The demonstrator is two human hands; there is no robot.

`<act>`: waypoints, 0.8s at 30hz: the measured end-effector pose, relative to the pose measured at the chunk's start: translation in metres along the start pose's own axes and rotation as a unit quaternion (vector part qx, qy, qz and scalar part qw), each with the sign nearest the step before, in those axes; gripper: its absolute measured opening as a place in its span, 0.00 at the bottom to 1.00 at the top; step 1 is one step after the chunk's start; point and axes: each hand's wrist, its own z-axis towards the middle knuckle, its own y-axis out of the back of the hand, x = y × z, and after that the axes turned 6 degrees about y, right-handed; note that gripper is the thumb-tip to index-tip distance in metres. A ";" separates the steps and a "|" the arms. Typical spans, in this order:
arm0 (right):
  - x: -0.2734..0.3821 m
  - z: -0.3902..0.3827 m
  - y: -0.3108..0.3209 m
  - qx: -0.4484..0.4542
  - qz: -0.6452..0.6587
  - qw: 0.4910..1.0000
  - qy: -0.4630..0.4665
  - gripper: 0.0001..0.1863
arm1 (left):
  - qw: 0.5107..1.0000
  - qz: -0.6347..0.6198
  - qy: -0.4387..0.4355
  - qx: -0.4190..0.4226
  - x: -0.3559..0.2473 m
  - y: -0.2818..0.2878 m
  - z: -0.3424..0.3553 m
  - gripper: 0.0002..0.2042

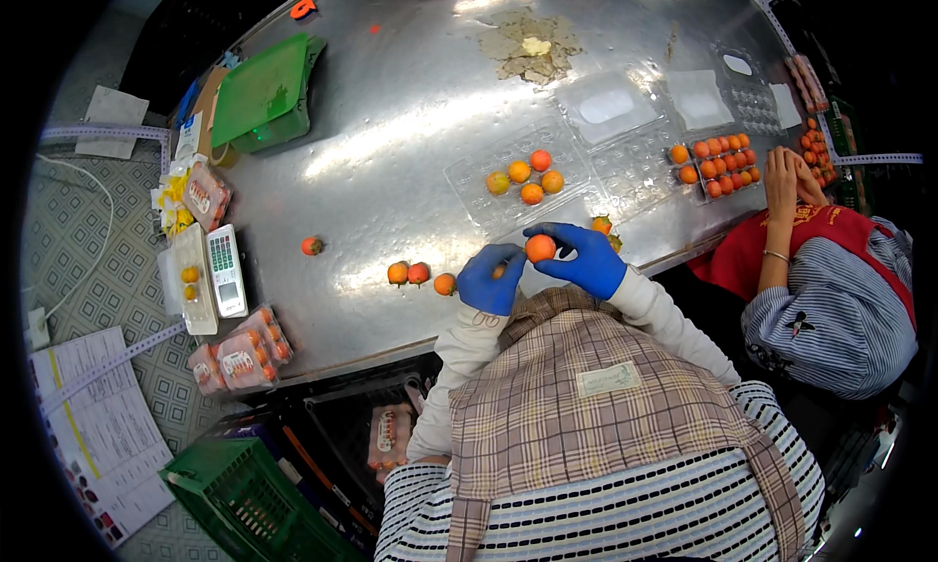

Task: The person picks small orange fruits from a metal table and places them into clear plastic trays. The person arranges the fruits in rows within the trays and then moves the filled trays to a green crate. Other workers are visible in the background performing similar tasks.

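My right hand (588,262), in a blue glove, pinches a round orange fruit (540,248) between thumb and fingers. My left hand (486,281), also gloved in blue, curls round another orange fruit that is mostly hidden. Loose fruits (417,273) lie on the metal table (362,191) left of my hands, with one (312,245) farther left. A few with leafy tops (603,228) sit beyond my right hand. An open clear tray (469,193) ahead holds several orange and yellowish fruits (521,171).
At right, a co-worker's hands (782,176) are beside filled fruit trays (723,166). More clear trays (625,171) lie mid-right. Left are a green bin (262,98), a scale (226,269) and packed fruit (239,362). A green crate (230,494) stands below the table's edge.
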 end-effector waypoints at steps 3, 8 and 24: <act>-0.010 -0.001 0.011 0.082 0.094 0.991 -0.053 0.23 | 0.997 -0.017 0.019 0.073 -0.004 0.006 0.000 0.04; -0.026 -0.002 0.022 0.187 0.164 0.965 -0.087 0.22 | 0.952 -0.197 0.120 0.203 -0.005 0.009 -0.005 0.05; -0.064 0.040 -0.054 0.049 -0.252 0.954 0.152 0.20 | 0.822 -0.506 0.230 -0.123 0.131 0.103 -0.042 0.13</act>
